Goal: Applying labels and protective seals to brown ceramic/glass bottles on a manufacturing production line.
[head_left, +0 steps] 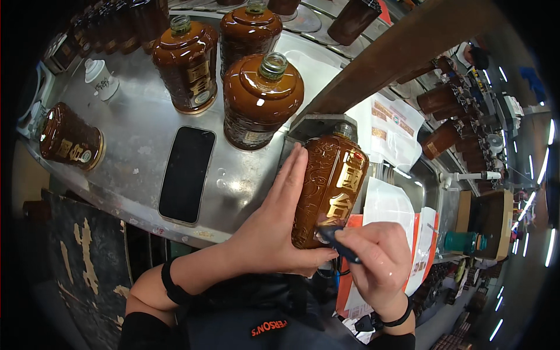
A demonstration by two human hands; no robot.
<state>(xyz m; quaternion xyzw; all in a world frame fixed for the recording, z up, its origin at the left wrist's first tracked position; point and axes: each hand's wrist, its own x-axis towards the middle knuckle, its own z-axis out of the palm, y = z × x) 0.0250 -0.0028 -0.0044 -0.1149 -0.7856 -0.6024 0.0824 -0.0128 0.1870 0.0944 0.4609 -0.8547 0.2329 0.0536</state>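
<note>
A brown glossy bottle [330,189] with raised gold characters and a clear glass neck leans tilted in front of me. My left hand [286,216] is wrapped round its left side and base, thumb underneath. My right hand [379,254] pinches a small dark blue tool [340,244], whose tip meets the lower front of the bottle next to a small round label. The tool's exact kind is hard to make out. Behind the held bottle stand three more brown bottles, the nearest [262,102] just beyond my left fingertips.
A black phone [186,175] lies on the metal table [134,146]. Farther left are a white capped bottle [101,79] and a brown bottle [71,137]. A brown beam [402,55] slants across the back right. White label sheets [396,131] and an open cardboard box [496,224] are at the right.
</note>
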